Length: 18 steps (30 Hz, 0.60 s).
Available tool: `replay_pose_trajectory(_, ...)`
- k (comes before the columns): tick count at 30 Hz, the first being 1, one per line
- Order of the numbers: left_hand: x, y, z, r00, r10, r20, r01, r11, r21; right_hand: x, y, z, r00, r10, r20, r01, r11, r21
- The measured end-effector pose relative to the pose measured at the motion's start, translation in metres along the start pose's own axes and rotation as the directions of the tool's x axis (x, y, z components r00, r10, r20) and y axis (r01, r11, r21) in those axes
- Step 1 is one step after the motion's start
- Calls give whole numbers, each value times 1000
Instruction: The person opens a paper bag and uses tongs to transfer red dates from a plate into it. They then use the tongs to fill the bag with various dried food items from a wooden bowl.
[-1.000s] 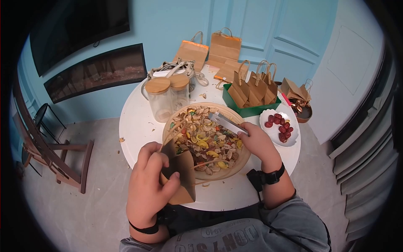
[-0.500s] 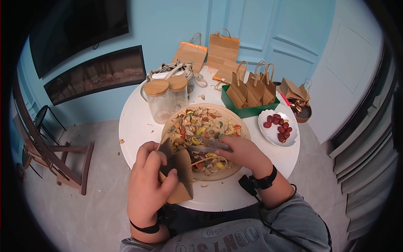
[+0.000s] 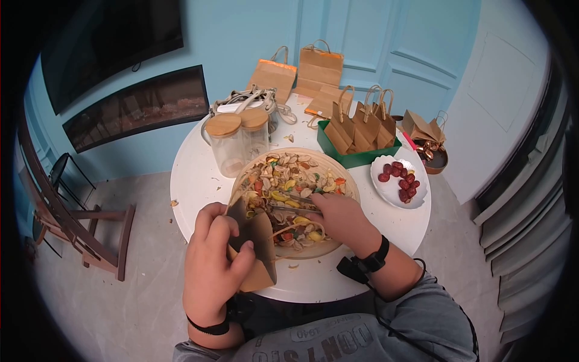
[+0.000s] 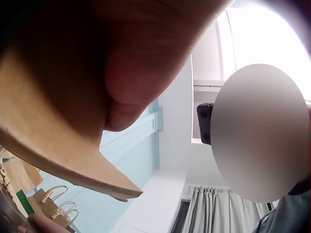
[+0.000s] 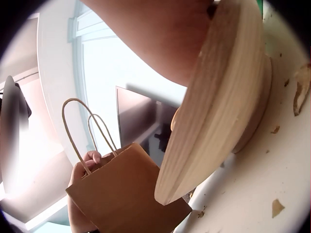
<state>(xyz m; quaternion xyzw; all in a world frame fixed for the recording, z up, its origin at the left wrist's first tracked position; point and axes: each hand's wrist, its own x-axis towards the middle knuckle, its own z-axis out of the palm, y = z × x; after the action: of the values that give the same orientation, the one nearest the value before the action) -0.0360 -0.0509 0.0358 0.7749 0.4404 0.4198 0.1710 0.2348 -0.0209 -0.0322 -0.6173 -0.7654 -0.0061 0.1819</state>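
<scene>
The fingers of the left hand [image 3: 211, 271] are bent and hold the top part of a brown paper bag [image 3: 258, 280]. The bag is at the near left side of the big round bowl [image 3: 351, 234], with its mouth open. It looks light and a bit stiff, but a hard squeeze could crumple it. The top edge looks like a good place to hold, with the thumb clear of the mouth. Its thin handle [image 3: 279, 231] looks bendy and hangs over the bowl.

The fingers of the right hand [image 3: 342, 218] curl round the tongs [image 3: 294, 209]. The tongs look hard, smooth and maybe slippery, so the middle of the arms seems best to hold. The tips are among the dry bits [image 3: 297, 161], and I cannot tell how wide they are. The bits look light and easy to break, so a soft pinch suits them. The bowl sits on the white table [image 3: 196, 181].
</scene>
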Motion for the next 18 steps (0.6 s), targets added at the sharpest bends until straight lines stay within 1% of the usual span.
replay_pose_trajectory(1, 0, 1, 0, 1000, -26, -1, 26, 1000, -6, 2, 0, 0, 1000, 1, -1, -1, 1000, 2)
replay_pose_trajectory(3, -1, 1, 0, 999, -53, -2, 53, 999, -10, 6, 1, -2, 997, 44, 70, -45, 999, 19)
replay_pose_trajectory(5, -1, -1, -2, 999, -11, -35, 11, 1000, 1, 5, 2, -2, 997, 49, 54, -51, 998, 28)
replay_pose_trajectory(8, -1, -3, -3, 999, -4, -51, 4, 1000, -15, 4, 6, -4, 998, 62, 26, -63, 997, 40)
replay_pose_trajectory(10, -1, -2, -4, 998, -20, -52, 18, 999, -38, 3, 7, -6, 998, 68, 13, -69, 997, 44)
replay_pose_trajectory(12, 0, -3, -5, 998, -35, -56, 31, 998, -60, 4, 5, -12, 994, 106, 8, -107, 994, 31)
replay_pose_trajectory(14, 1, -7, -6, 996, 29, -81, -33, 999, -41, 5, 4, -21, 994, 104, -18, -103, 994, 26)
replay_pose_trajectory(15, 1, -9, -5, 996, 29, -89, -33, 999, -37, 5, 3, -27, 993, 107, -43, -106, 994, 23)
replay_pose_trajectory(16, 2, -10, -4, 996, 46, -81, -50, 998, -45, 7, -1, -38, 994, 97, -46, -96, 995, 24)
replay_pose_trajectory(18, 2, -9, -3, 995, 75, -64, -78, 995, -54, 11, -13, -68, 996, 56, -66, -51, 995, 85)
